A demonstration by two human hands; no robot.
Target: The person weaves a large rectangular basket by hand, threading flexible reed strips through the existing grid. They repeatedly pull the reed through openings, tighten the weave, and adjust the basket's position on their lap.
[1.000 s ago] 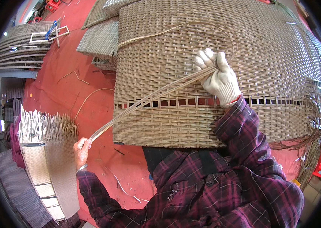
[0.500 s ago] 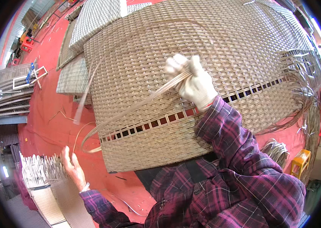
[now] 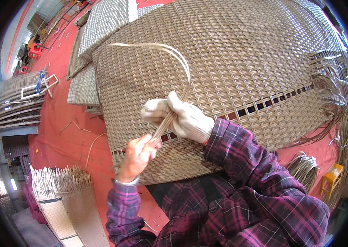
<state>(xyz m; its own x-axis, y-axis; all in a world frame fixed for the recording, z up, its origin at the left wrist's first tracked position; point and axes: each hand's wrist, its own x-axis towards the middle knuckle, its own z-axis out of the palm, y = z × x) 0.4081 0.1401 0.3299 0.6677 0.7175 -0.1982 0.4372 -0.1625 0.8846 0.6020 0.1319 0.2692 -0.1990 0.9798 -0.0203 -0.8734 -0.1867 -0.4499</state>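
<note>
My gloved right hand [image 3: 180, 117] grips a few flat, pale brown weaving strips [image 3: 187, 74] whose free ends curve up and away to the left. Just below it, my bare left hand [image 3: 137, 155] pinches the lower part of the same bundle. Both hands are over a large woven panel [image 3: 223, 53] of tan-brown strips. A row of open gaps [image 3: 260, 106] crosses the panel's near part, and the hands cover a stretch of it. Long loose strips [image 3: 330, 78] hang out of the panel's right end.
Cut strips in a pale box [image 3: 60, 181] stand at lower left. More woven pieces [image 3: 104, 31] lie at the far left on the red floor [image 3: 75, 142]. A coiled strip bundle [image 3: 303, 166] and a yellow stool [image 3: 331, 179] are at the right. Curved woven parts [image 3: 13, 107] are stacked at left.
My left hand has come right and up from beside the box to grip the strips. The right hand has moved left and down with them, and their trailing loop now curves above it.
</note>
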